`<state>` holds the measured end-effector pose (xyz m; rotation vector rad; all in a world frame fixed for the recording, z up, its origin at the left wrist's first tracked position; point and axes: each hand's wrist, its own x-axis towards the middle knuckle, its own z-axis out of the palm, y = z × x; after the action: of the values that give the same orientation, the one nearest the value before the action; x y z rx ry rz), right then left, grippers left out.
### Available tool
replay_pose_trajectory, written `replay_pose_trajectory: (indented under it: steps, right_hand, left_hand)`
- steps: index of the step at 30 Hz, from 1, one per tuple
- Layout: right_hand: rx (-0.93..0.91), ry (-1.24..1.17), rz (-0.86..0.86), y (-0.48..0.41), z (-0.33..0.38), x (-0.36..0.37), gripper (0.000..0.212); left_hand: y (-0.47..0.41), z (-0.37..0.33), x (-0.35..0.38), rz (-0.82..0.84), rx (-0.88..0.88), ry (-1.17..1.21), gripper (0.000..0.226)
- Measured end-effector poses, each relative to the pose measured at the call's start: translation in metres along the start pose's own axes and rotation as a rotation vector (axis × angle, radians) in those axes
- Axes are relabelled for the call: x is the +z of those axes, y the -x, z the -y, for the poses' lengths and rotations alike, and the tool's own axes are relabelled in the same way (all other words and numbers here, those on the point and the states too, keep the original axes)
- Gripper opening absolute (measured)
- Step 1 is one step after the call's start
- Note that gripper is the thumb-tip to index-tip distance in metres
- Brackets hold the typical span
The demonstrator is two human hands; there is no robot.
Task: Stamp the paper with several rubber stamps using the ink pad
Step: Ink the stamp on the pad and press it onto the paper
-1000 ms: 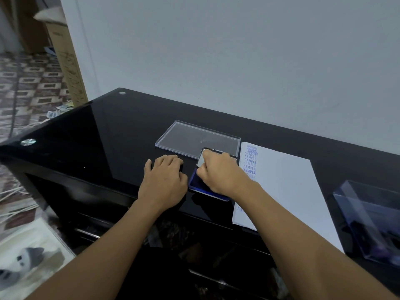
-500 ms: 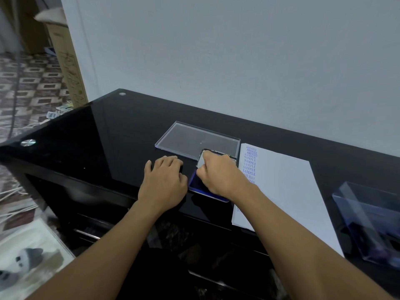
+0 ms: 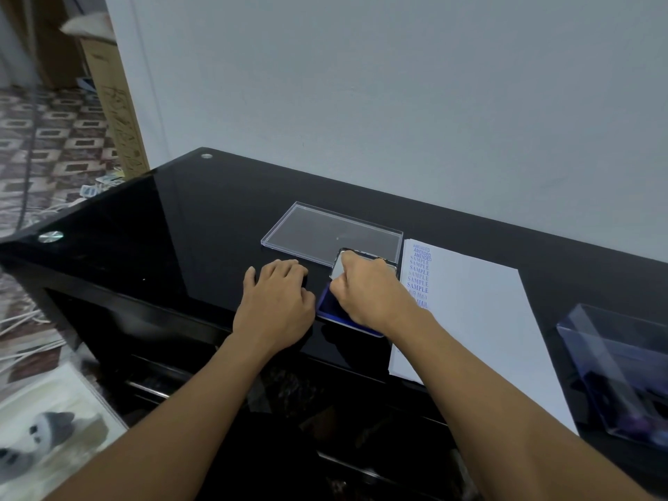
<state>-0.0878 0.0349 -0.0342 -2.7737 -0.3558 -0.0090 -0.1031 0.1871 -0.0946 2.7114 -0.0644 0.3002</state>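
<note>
Our right hand (image 3: 365,294) curls over the ink pad (image 3: 325,306); we cannot tell what it grips; our left hand (image 3: 278,301) rests relaxed beside the pad. We recommend pressing squarely and evenly

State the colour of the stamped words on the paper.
The stamped words are blue; the head view shows it best.

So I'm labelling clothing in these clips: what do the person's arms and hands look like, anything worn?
The left arm and right arm are bare to the frame's edge, no sleeves in view. The left hand and right hand wear no gloves. No watch, bracelet or ring shows on the visible wrists and fingers.
</note>
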Motion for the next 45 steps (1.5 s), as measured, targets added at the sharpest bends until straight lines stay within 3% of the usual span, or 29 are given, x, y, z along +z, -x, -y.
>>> replay_pose_trajectory:
  steps: [15, 45]
  right_hand:
    - [-0.076, 0.075, 0.014, 0.005, 0.0, -0.002, 0.015]
    - [-0.018, -0.028, -0.072, -0.003, -0.008, 0.011, 0.012]
  left_hand:
    - [0.0, 0.0, 0.0, 0.006, 0.002, -0.003, 0.041]
    - [0.0, 0.0, 0.0, 0.0, 0.006, 0.001, 0.037]
